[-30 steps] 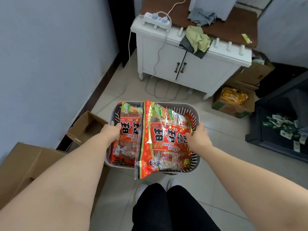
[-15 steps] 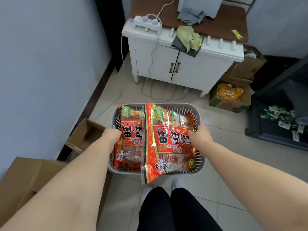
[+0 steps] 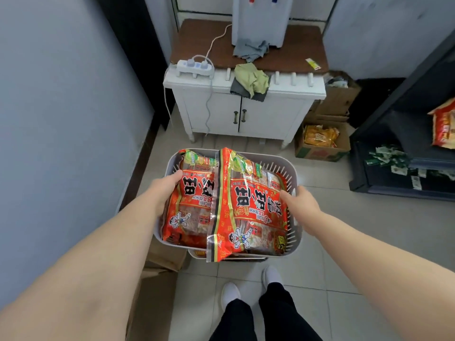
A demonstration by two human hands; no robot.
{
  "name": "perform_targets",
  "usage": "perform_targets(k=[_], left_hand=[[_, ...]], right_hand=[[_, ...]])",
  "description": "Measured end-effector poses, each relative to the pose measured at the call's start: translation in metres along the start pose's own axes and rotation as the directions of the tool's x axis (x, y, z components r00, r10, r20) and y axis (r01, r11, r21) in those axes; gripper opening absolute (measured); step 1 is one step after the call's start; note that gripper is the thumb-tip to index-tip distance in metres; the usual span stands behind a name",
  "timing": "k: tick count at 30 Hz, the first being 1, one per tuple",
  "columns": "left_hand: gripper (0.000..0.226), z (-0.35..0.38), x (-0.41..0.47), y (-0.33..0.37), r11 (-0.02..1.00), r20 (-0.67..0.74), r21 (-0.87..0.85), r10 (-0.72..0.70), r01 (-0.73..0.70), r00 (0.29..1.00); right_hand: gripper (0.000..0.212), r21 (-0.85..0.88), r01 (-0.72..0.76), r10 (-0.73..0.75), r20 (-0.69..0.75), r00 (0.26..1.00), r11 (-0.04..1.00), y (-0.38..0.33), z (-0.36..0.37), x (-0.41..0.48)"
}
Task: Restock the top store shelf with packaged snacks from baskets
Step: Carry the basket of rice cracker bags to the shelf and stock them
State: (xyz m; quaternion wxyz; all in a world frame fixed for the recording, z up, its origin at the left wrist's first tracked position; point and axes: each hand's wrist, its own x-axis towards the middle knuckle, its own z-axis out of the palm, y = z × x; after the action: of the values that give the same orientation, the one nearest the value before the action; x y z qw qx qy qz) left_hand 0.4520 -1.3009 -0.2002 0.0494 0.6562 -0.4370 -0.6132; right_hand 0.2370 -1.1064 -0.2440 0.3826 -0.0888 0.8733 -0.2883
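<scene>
I hold a grey slotted basket [image 3: 294,226] in front of me above the floor. My left hand [image 3: 163,189] grips its left rim and my right hand [image 3: 301,201] grips its right rim. Two large red snack bags lie in it: one on the left [image 3: 194,207] and a bigger one on the right [image 3: 253,207] whose lower end hangs over the near rim. A second basket [image 3: 197,253] shows just beneath the first. A dark shelf unit [image 3: 403,114] stands at the right with a red snack bag [image 3: 443,126] on it.
A white cabinet [image 3: 246,112] with a power strip [image 3: 195,66] and cloths stands ahead. Cardboard boxes sit at its right [image 3: 322,141] and at my left [image 3: 165,257]. A grey wall runs along the left. My feet [image 3: 248,286] stand on the tiled floor.
The view has tilted upward and turned toward the right, bringing the dark shelf unit and its red bag into sight. Both hands keep their grip on the basket rims.
</scene>
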Motion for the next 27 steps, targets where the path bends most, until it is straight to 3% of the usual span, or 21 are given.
perform_targets(k=[8, 11, 17, 27], left_hand=[[0.041, 0.065, -0.037, 0.048, 0.985, 0.108, 0.163, 0.046, -0.063, 0.993], [0.051, 0.108, -0.036, 0.058, 0.965, 0.187, 0.23, 0.087, -0.13, 0.978], [0.068, 0.215, -0.053, 0.073, 0.891, 0.342, 0.371, 0.129, -0.26, 0.931], [0.064, 0.425, -0.143, 0.06, 0.775, 0.448, 0.528, 0.094, -0.348, 0.889]], right_hand=[[0.044, 0.155, -0.029, 0.045, -0.101, 0.994, 0.987, 0.025, -0.075, -0.024], [0.045, 0.201, -0.05, 0.085, -0.17, 0.982, 0.978, 0.053, -0.106, -0.028], [0.043, 0.302, -0.105, 0.199, -0.301, 0.932, 0.947, 0.119, -0.18, -0.032], [0.043, 0.517, -0.113, 0.356, -0.399, 0.845, 0.848, 0.254, -0.327, -0.036]])
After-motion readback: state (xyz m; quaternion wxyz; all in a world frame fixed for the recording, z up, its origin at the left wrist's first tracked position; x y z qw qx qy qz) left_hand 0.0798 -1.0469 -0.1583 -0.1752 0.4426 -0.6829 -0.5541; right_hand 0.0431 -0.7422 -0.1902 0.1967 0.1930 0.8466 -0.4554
